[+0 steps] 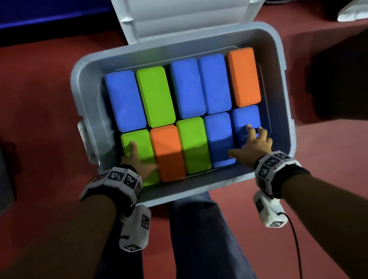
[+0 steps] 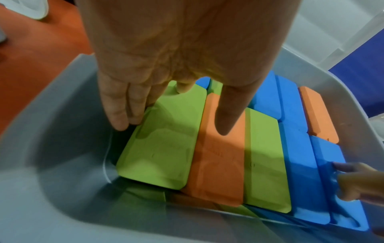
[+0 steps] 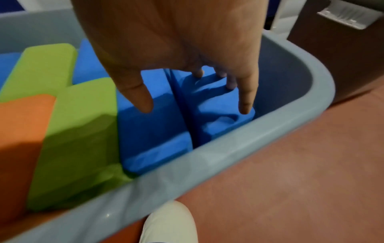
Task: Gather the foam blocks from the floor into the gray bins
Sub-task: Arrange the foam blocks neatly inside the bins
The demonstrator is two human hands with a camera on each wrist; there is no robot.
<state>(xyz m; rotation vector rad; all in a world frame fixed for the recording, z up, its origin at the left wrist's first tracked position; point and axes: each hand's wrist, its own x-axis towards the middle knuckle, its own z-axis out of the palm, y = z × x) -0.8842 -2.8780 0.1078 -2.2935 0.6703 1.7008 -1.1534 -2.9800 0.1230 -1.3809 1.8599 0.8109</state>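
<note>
The red carpeted floor point(image 1: 31, 89) lies under the gray rectangular plastic bin point(image 1: 281, 83), whose ribbed gray lid point(image 1: 186, 9) stands open at its far side. Inside, ten rectangular foam blocks lie flat in two rows of five, packed edge to edge: blue, green and orange.

My left hand point(image 1: 137, 159) rests with straight, spread fingers on the green foam block at the near left corner point(image 1: 142, 142), its thumb reaching onto the orange foam block beside it point(image 1: 166, 145); it grasps nothing. My right hand point(image 1: 252, 143) presses outstretched fingers into the blue foam block at the near right corner point(image 1: 245, 117), denting the foam, while its thumb lies on the neighbouring blue foam block point(image 1: 219, 134); it holds nothing either.
</note>
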